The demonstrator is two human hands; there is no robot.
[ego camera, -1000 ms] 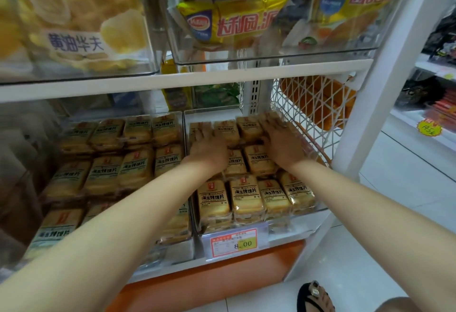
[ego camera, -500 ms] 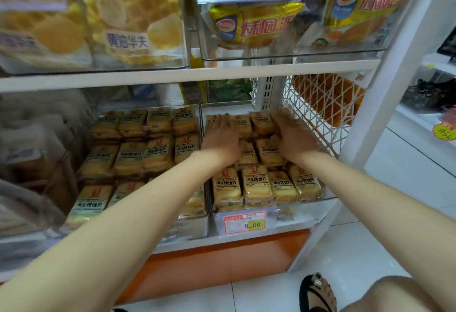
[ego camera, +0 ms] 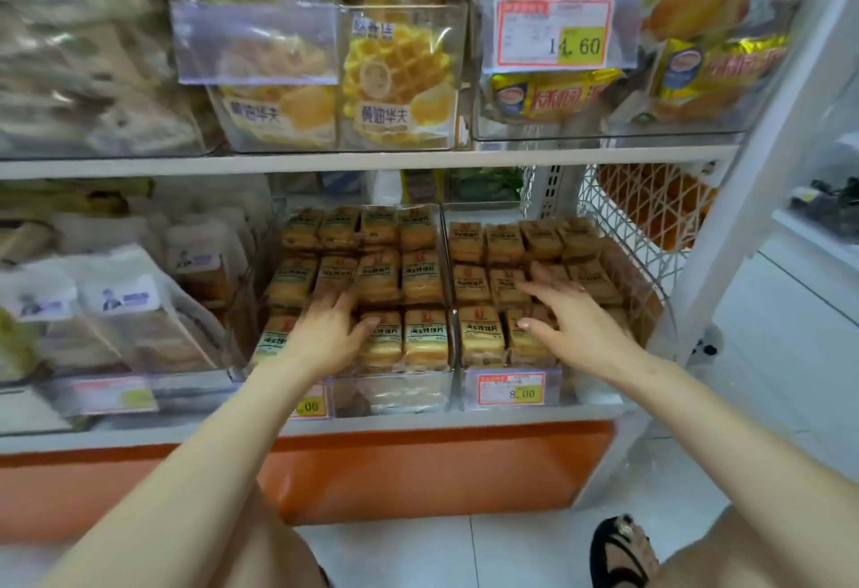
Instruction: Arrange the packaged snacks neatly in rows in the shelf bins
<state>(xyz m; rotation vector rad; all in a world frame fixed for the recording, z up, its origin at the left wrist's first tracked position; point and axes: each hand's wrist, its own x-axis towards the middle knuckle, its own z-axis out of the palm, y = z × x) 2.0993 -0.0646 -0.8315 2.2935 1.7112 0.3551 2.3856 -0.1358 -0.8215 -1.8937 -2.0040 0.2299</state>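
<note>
Two clear shelf bins stand side by side on the lower shelf, each filled with rows of small golden snack packs with green-and-white labels. My left hand point(ego camera: 327, 336) lies flat, fingers spread, on the front and middle packs of the left bin point(ego camera: 390, 394). My right hand point(ego camera: 574, 325) hovers or rests with straight spread fingers over the front right packs of the right bin point(ego camera: 585, 394). Neither hand grips a pack. A front pack point(ego camera: 481, 339) in the right bin stands upright beside the right thumb.
A white wire basket point(ego camera: 618, 234) sits right of the bins beside a white shelf post point(ego camera: 762, 178). Waffle packs point(ego camera: 397, 81) and yellow snack bags point(ego camera: 553, 95) fill the upper shelf. White bread bags point(ego camera: 121, 308) lie at left. My sandalled foot point(ego camera: 623, 550) is on the tiled floor.
Both hands have drawn back from the rear of the right bin; my left hand has shifted over to the left bin. The camera has swung left and tilted up.
</note>
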